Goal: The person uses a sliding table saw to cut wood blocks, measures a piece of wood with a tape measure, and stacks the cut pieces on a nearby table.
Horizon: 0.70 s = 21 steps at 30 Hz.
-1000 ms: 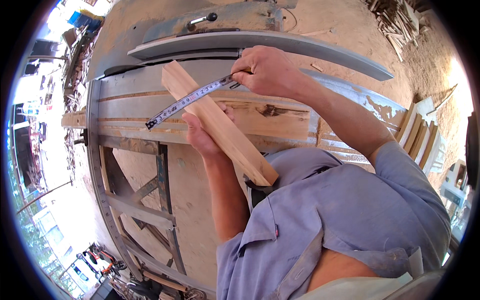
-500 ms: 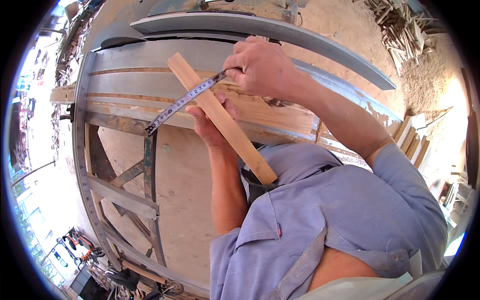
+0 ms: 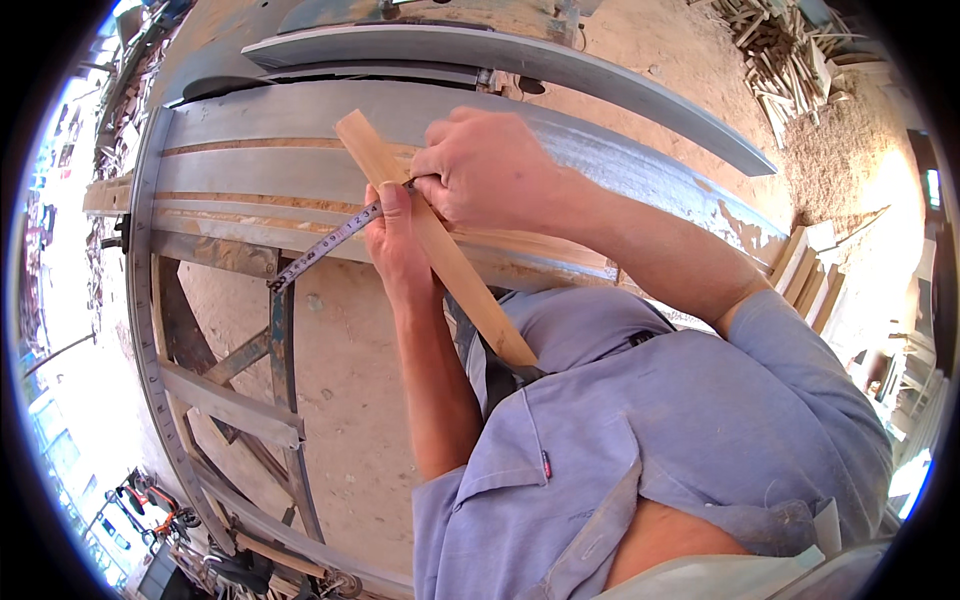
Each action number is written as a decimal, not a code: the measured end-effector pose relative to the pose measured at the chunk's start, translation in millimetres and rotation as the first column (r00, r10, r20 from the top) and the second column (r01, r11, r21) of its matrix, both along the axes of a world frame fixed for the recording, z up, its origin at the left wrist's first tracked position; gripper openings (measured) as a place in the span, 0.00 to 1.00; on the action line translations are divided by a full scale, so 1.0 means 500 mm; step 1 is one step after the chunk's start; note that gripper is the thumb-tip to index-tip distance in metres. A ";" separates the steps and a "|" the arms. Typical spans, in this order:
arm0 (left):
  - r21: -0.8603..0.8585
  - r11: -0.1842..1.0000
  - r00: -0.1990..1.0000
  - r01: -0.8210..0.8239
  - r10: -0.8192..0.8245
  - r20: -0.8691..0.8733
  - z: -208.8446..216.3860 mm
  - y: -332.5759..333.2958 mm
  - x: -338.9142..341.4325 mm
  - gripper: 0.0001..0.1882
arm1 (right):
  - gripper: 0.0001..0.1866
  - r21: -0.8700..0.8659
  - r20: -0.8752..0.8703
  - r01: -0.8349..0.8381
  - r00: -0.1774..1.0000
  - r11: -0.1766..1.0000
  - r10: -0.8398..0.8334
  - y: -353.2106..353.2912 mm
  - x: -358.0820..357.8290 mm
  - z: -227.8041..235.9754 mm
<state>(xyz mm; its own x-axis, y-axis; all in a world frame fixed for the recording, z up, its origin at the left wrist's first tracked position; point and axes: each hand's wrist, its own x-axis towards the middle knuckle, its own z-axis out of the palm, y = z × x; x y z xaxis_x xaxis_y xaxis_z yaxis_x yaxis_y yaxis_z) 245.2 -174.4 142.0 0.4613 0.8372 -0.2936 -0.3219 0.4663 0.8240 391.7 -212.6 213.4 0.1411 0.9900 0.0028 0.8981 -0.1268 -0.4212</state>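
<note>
Head view, clock directions taken from the middle of the wooden strip (image 3: 460, 275), twelve toward the top. The strip is located in front of the wearer's body. Its long axis runs from eleven o'clock, where the far end reaches over the grey machine table (image 3: 260, 170), to five o'clock, where the near end meets the waist of the blue-grey shirt (image 3: 560, 430).

Left hand (image 3: 400, 235): the nearer of the two, in direct contact at the strip's ten o'clock side. It is wrapped around the wood with the thumb laid up along the edge; the fingertips underneath are hidden. Right hand (image 3: 490, 170): at one o'clock, curled into a loose fist, thumb and forefinger pinched on the near end of the tape measure (image 3: 325, 250). Whether those fingertips also touch the wood cannot be determined.

Governing relation: the tape lies crosswise to the strip, not along it. From the pinch, its blade passes by the left thumb and extends toward nine o'clock, its free end well apart from the wood. A metal bar (image 3: 600, 78) lies beyond the hands, toward twelve to one o'clock.
</note>
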 end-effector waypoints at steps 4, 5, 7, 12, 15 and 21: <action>-0.023 1.000 0.994 0.011 -0.013 -0.104 -0.006 0.002 -0.009 0.25 | 0.09 -0.008 -0.026 -0.008 1.000 1.000 0.008 -0.001 0.022 -0.014; -0.031 0.999 0.992 0.013 -0.016 -0.122 -0.006 0.002 -0.011 0.25 | 0.09 -0.050 -0.015 0.001 1.000 0.999 -0.002 -0.002 0.043 -0.014; -0.064 0.998 0.995 -0.025 0.018 -0.102 -0.009 0.006 -0.017 0.25 | 0.09 -0.058 0.022 0.019 1.000 0.998 -0.017 -0.015 0.094 -0.017; -0.135 0.989 0.996 -0.064 0.056 -0.066 -0.025 0.002 -0.018 0.32 | 0.07 0.077 0.083 0.043 0.995 0.996 -0.049 -0.055 0.166 -0.019; -0.164 0.985 0.998 -0.055 0.060 0.026 -0.035 0.000 -0.017 0.37 | 0.06 0.113 0.059 0.031 0.998 0.993 -0.038 -0.051 0.142 -0.020; -0.143 0.990 0.995 0.007 0.007 0.096 -0.046 0.007 -0.020 0.43 | 0.06 0.130 0.004 0.045 0.999 0.991 -0.046 -0.033 0.105 -0.039</action>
<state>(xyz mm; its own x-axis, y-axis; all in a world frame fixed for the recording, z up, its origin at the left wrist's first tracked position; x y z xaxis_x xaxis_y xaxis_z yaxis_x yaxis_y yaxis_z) 235.4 -170.8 119.1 0.4928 0.7901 -0.3646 -0.3963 0.5768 0.7143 444.0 -229.1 193.8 0.1855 0.9738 0.1319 0.8955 -0.1122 -0.4307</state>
